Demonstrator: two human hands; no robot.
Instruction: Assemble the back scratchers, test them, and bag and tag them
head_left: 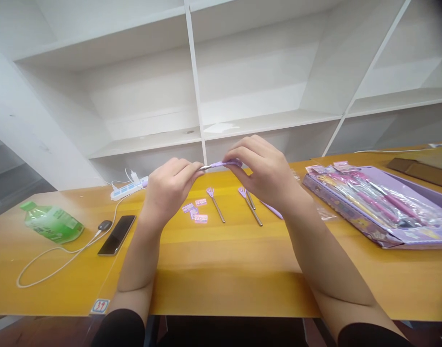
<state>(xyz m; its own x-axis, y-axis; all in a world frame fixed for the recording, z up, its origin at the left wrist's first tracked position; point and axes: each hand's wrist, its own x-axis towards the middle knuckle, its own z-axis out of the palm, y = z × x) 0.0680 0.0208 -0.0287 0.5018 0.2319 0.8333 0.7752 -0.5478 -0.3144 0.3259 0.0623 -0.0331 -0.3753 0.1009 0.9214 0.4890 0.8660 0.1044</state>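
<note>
Both hands are raised over the desk around one thin purple-and-metal back scratcher piece. My left hand pinches its metal end between thumb and fingertips. At the other end, the fingers of my right hand are closed on the purple part and partly cover it. Below lie a back scratcher head on a metal rod and a second such rod with a purple claw-shaped head. Another metal rod and a purple handle sit beside it, partly hidden by my right hand. Several small printed labels are to the left.
On the right stands a purple patterned box holding several plastic-wrapped back scratchers. To the left are a phone, a white cable, a green bottle and a power strip. White shelves rise behind the desk.
</note>
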